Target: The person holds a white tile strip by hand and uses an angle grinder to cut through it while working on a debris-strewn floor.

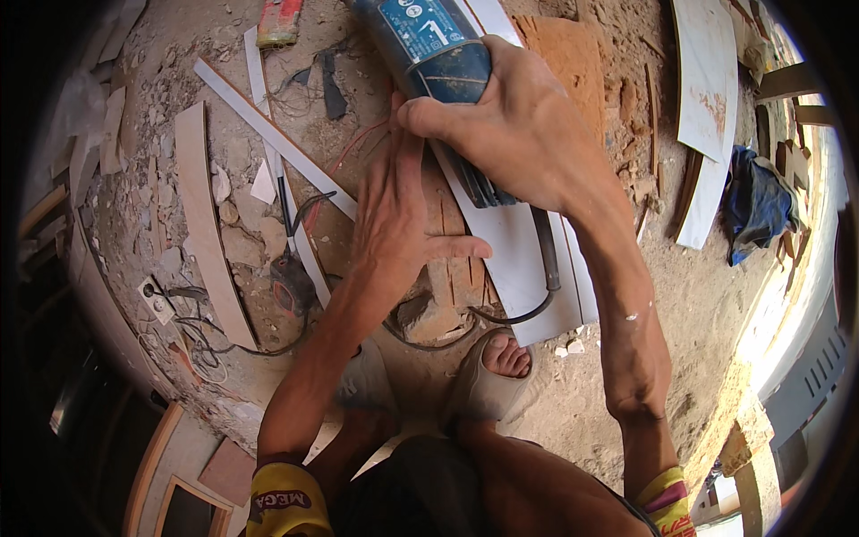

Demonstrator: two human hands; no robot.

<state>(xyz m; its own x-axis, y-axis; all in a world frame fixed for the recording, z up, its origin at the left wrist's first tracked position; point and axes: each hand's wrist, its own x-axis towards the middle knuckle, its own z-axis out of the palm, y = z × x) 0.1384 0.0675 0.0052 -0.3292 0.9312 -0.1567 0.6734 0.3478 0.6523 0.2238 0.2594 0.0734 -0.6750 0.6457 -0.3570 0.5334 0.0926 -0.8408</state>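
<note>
Nearest, a pale sandal (pixel 488 389) on the right foot stands on the dusty ground (pixel 573 407), its toe just beside a rough chunk (pixel 428 320) and a black cable (pixel 514 319). The cable loops across the near end of a white panel (pixel 541 291), which runs far and slightly left. Left of this panel lies a slotted brown block (pixel 458 279).

Above the block, the left hand (pixel 392 210) is spread open, its fingers stretched far and its thumb out to the right; whether the fingertips touch the tool cannot be told.

Farther on, the right hand (pixel 523 125) is curled around the rear of a blue power tool (pixel 438 49), thumb on the left side, its other fingers mostly hidden. The tool is over the white panel. Its long axis slants from near right to far left, cord end near, front pointing far and cut off by the upper edge.

Well left, a pale plank (pixel 208 224) lies lengthwise, near to far, and a narrow white strip (pixel 273 136) slants beyond it. Far right is a crumpled blue cloth (pixel 759 206).
</note>
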